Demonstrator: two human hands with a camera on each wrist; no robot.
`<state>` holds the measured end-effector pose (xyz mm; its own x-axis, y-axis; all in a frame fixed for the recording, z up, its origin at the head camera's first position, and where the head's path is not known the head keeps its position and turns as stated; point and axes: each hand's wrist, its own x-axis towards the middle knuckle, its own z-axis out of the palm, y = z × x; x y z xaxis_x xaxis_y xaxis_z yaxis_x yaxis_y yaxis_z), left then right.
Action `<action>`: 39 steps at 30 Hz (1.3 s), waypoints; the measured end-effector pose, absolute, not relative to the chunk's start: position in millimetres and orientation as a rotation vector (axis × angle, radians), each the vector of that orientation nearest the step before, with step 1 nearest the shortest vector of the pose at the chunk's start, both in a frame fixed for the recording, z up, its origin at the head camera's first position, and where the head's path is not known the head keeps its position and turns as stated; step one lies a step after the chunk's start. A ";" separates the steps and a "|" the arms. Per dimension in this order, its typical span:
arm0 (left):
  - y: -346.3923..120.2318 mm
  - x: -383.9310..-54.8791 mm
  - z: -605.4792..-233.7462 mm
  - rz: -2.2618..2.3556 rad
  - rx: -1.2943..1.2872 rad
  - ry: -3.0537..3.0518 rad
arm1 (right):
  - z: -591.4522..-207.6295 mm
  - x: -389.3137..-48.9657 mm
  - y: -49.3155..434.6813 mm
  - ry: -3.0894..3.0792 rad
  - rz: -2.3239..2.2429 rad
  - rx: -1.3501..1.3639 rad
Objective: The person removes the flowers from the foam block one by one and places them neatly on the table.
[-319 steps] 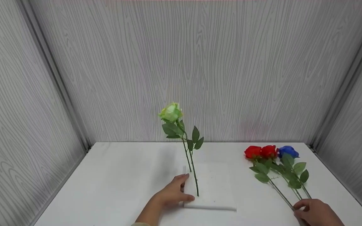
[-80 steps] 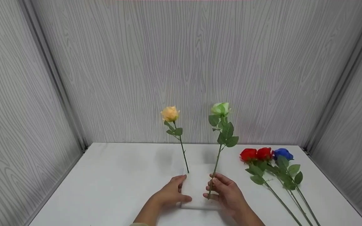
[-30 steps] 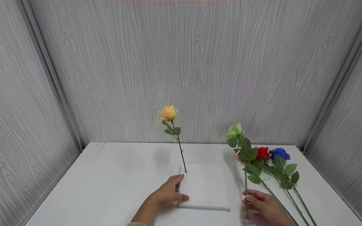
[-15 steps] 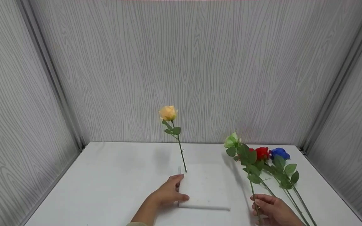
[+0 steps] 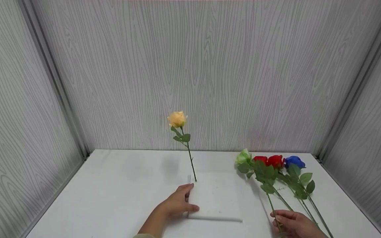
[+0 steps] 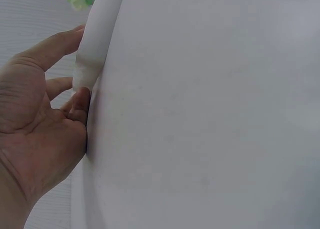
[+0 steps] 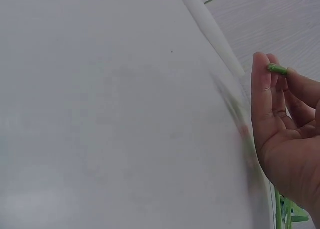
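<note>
The left hand (image 5: 179, 202) holds the left side of a flat white block (image 5: 217, 200), thumb at the near corner and fingers along the edge. In the left wrist view the block's edge (image 6: 100, 36) lies against the fingers. A yellow-orange rose (image 5: 177, 119) stands in the block's far left corner, leaning slightly left. The right hand (image 5: 294, 224) pinches the lower stem of a pale green rose (image 5: 243, 157), its bloom low over the table. In the right wrist view the green stem end (image 7: 277, 69) shows between thumb and fingers.
Two red roses (image 5: 275, 161) and a blue rose (image 5: 295, 162) lie on the white table (image 5: 117, 191) at the right, stems toward the near edge. The green rose's leaves overlap the red ones. Grey wood-patterned panels (image 5: 190, 72) enclose the back and sides.
The right hand has taken the green rose out of the block, carried it right and lowered it beside the red roses. The left hand stays at the block; the yellow-orange rose still stands.
</note>
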<state>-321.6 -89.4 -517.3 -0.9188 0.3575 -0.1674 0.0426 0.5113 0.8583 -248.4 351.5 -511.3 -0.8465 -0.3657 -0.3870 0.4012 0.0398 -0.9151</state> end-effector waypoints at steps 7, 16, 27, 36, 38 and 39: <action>-92.3 -322.3 -519.2 1.345 0.389 2.450 | -510.7 -246.0 367.5 1.725 -1.866 0.021; -92.0 -323.1 -518.2 1.338 0.384 2.456 | -503.9 -241.2 378.4 1.661 -1.849 0.047; -89.9 -323.1 -517.5 1.339 0.345 2.447 | -499.5 -243.2 382.6 1.988 -1.592 0.059; -92.2 -322.5 -518.5 1.390 0.362 2.407 | -496.3 -247.4 372.5 2.408 -1.295 0.250; -93.0 -321.8 -519.0 1.420 0.364 2.383 | -496.3 -247.9 369.9 2.479 -1.211 0.280; -93.2 -321.6 -518.9 1.426 0.363 2.378 | -496.0 -248.2 368.1 2.507 -1.178 0.309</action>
